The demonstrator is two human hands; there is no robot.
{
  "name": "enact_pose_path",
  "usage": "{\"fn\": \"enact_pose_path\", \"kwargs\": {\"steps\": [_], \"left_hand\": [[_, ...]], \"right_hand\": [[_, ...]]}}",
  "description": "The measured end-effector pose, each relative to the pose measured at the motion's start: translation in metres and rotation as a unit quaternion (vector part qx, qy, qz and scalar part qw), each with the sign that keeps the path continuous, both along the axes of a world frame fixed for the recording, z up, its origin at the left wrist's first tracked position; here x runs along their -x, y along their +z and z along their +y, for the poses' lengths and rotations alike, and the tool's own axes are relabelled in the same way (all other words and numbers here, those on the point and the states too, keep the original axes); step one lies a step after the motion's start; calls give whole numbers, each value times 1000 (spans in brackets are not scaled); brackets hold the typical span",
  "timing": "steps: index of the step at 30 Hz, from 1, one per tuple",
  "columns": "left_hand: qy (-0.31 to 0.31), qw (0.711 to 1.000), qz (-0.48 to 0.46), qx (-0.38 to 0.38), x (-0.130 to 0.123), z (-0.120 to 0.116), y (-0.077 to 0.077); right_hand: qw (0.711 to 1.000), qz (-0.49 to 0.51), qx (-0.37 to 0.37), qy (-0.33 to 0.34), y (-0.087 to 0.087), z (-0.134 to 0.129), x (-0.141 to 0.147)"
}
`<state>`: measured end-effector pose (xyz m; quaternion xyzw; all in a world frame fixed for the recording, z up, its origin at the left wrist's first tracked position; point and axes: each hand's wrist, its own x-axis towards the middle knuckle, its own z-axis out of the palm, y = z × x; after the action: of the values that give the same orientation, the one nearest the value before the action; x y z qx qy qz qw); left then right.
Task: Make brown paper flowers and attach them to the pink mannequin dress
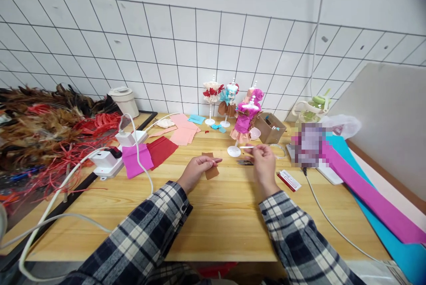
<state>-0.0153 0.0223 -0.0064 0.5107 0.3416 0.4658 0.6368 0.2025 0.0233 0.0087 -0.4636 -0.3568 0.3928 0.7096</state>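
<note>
Between the thumb and fingers of my left hand (195,171) is a small brown piece of crepe paper (212,173), held just above the table. My right hand (265,166) pinches a thin white stick (246,147) that points left. Just beyond that hand stands a miniature dress form (243,121) in magenta and peach paper, on a round white base. A dark metal tool (245,162) lies beside my right fingers, partly covered by them. To the right of my wrist rests a small red and white packet (289,180).
Several more dressed forms (211,94) stand near the tiled wall. Peach (184,130), red (162,152) and magenta (136,160) paper pieces lie left. A cardboard box (271,128) sits behind my right hand. White cables (150,176) and power strips (109,166) occupy the left; paper rolls (369,187) the right.
</note>
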Motion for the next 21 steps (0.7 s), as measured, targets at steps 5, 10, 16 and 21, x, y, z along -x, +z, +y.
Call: {"fn": "enact_pose_path", "kwargs": {"steps": [5,10,16,21], "left_hand": [[-17,1000,22,-8,-3,0,-1],[-25,999,33,-26,-2,4,-6],[-18,999,32,-40,2,9,-8],[-29,998,39,-44,0,8,-4]], "right_hand": [[966,-71,-136,-208,47,33,-42],[884,-249,-123,-375,63,82,-84],[843,-457,95,-266,31,115,-118],[825,-438,81,-349,19,97,-112]]}}
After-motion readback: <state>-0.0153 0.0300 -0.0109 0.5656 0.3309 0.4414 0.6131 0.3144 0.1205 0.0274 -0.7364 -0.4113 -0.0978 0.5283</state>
